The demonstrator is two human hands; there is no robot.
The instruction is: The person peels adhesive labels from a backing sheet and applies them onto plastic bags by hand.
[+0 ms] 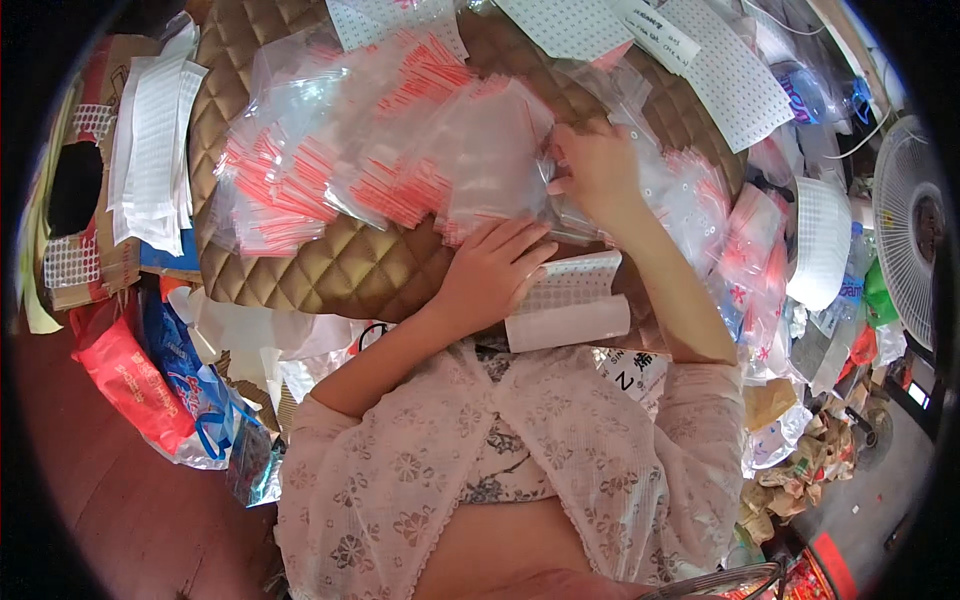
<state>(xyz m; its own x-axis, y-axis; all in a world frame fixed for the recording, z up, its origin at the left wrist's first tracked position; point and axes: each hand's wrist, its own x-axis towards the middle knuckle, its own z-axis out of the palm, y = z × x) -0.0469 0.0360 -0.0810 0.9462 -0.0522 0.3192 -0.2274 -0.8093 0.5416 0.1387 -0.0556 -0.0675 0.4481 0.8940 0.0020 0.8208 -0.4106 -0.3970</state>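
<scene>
Our left hand [492,268] lies with fingers extended and slightly spread at the left end of the dotted sheet [582,284], closing on nothing that we can see. Our right hand [600,172] is beyond that sheet, fingers curled with the thumb low; we cannot tell whether thin film is pinched there. The pile of clear bags [490,150] lies beyond the sheet and stretches away to its left, its long axis running mostly side to side; our left fingers meet its near edge, while our right hand sits at its right end. We see slick, glossy film edged with red strips [282,185], fanned in overlapping layers. Beyond the sheet and to its right lie more clear packets [690,200] bearing small round spots. The sheet itself is pale paper, its plain near side curling, and the quilted surface [355,265], left of it, is padded brown with stitched diamonds
</scene>
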